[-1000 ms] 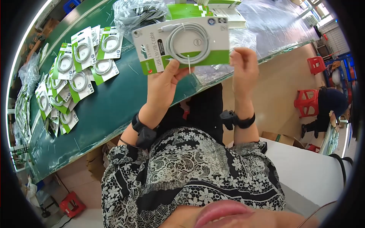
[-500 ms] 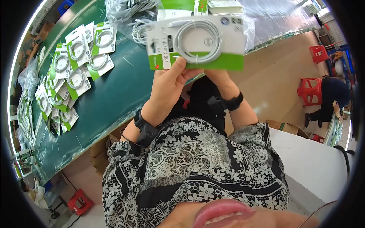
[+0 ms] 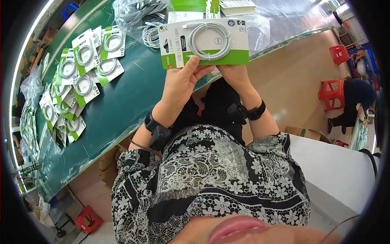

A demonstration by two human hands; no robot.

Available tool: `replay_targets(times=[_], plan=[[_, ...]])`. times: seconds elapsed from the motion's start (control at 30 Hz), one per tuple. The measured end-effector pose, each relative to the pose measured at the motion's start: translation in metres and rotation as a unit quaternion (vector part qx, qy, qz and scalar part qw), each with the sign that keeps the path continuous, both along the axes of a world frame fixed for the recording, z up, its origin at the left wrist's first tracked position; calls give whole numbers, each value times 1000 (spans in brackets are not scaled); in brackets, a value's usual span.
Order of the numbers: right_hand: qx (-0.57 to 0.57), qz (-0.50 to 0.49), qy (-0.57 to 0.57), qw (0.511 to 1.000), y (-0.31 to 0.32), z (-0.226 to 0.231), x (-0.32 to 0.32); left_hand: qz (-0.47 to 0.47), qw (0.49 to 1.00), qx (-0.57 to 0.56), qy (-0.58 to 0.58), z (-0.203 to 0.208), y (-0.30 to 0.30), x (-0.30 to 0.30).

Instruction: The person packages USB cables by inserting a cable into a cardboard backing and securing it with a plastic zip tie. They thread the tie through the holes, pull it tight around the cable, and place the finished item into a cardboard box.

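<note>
In front of me, above the near edge of the table, I hold up a carded cable (image 3: 209,42): a light grey cable coiled and tied onto a white and green card. My left hand (image 3: 183,77) grips its lower edge, thumb on the front beside the coil and the other fingers mostly behind. At the lower edge further right is my right hand (image 3: 235,76), its fingers hidden behind the card. On the left of the table lies a loose pile of similar carded cables (image 3: 84,84).
The green table (image 3: 122,101) bears a plastic bag of grey cables (image 3: 136,18), a loose coiled cable (image 3: 151,35), green and white cards (image 3: 193,10) and a stack of cards (image 3: 239,7). Red stools (image 3: 331,95) and another person (image 3: 357,97) are off to the right.
The carded cable has shifted slightly up and left, further from me, and now looks a little smaller and sharper. Both hands keep hold of it. The pile is unchanged.
</note>
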State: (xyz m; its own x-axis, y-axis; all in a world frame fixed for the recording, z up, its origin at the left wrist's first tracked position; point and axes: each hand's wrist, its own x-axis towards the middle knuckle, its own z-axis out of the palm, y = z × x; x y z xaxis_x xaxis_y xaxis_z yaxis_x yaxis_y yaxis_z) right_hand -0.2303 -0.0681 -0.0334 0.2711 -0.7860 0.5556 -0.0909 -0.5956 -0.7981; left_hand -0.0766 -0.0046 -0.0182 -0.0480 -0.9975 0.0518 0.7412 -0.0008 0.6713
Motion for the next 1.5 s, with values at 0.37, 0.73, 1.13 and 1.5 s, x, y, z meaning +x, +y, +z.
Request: replay_targets(times=[0.37, 0.73, 1.13, 1.5], plan=[[-103, -51, 0, 993, 0, 10, 8, 44, 998, -30, 14, -7, 8, 2], [260, 47, -225, 938, -18, 44, -24, 82, 978, -52, -186, 0, -32, 29], [12, -187, 63, 980, -17, 17, 28, 148, 979, -42, -134, -35, -40, -3], [19, -118, 48, 992, -13, 14, 36, 202, 976, -40, -70, -28, -53, -1]])
